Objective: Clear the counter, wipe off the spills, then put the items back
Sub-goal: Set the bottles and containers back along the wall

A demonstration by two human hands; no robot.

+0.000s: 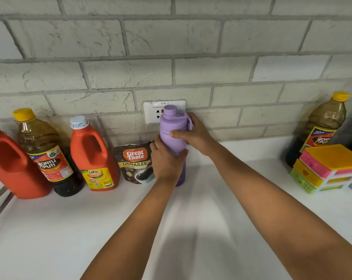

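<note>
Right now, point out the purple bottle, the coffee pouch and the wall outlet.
purple bottle (169, 126), head view, upper body below the cap.
coffee pouch (135, 162), head view, front label.
wall outlet (154, 112), head view, bare left part of its plate.

A single head-worn wide-angle camera supplies the only view. It looks forward and down from above the near edge of the white table (191, 229) toward the grey brick wall (171, 37), which fills the upper half of the frame. Both forearms enter from the bottom edge and converge near frame centre, close to the wall. Straight grout lines bow toward the frame edges, showing lens distortion. The table's left edge is visible at lower left.
</note>
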